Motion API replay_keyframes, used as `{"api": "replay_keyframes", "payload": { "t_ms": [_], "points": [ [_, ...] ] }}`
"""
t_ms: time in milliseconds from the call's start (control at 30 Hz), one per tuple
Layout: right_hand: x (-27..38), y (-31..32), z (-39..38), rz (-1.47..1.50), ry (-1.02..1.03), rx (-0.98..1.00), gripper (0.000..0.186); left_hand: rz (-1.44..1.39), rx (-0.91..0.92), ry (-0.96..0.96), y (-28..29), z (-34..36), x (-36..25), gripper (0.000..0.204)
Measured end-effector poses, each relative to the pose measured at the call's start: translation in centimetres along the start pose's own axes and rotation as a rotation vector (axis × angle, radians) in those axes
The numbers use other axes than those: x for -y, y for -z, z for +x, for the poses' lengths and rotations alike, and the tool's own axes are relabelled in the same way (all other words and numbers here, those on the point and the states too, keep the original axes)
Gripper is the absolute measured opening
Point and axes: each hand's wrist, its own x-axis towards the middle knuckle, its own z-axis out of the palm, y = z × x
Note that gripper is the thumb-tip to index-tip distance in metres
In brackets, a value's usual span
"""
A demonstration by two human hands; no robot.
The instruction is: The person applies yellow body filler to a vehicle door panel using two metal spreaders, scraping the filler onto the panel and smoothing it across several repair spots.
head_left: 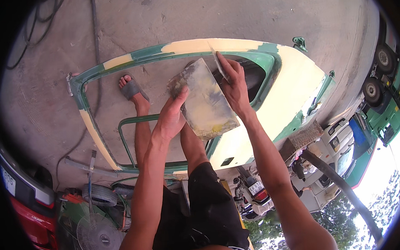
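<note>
My left hand (171, 117) grips a flat rectangular board (208, 100) by its left edge, thumb on top. Cream and grey filler smears cover the board, with a yellow patch at its near end. Closed around a thin putty knife (219, 65), my right hand (235, 86) is just right of the board's far corner. The blade's tip is close to the far frame of a green vehicle door (291, 77); whether it touches cannot be made out. Cream filler coats much of the door panel and parts of its window frame.
A dark hose (96, 49) runs along the concrete floor at the left. My sandalled foot (131, 87) shows through the window opening. Near left are a red car (33, 219), a fan (98, 236) and a tyre (101, 195). A motorcycle (255, 189) and trucks (379, 96) stand at the right.
</note>
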Motion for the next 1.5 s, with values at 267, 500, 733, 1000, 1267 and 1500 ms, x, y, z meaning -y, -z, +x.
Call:
{"api": "replay_keyframes", "payload": {
  "t_ms": [267,500,733,1000,1267,1500],
  "points": [
    [10.9,8.3,-1.3,0.838,-0.473,0.009,0.054,0.07,-0.441,-0.225,-4.4,-3.8,-4.7,0.058],
    [8.4,8.5,3.2,-0.175,0.115,0.732,0.044,-0.119,-0.509,-0.453,1.1,-7.9,-13.2,0.049],
    [5.9,3.7,14.8,-0.635,0.306,0.443,0.014,-0.26,-0.104,-0.404,5.2,-12.7,-12.5,0.049],
    [11.4,-2.7,16.7,-0.857,0.436,0.589,0.025,-0.236,-0.45,-0.356,8.4,-15.7,-8.7,0.058],
    [13.7,-5.4,17.2,-1.05,0.406,0.774,0.026,-0.246,-0.53,-0.314,12.5,-18.2,-8.7,0.064],
    [11.4,-7.7,19.2,-1.221,0.277,0.853,0.022,1.174,-0.64,-0.618,20.0,-20.4,-4.5,0.062]
  ]
}}
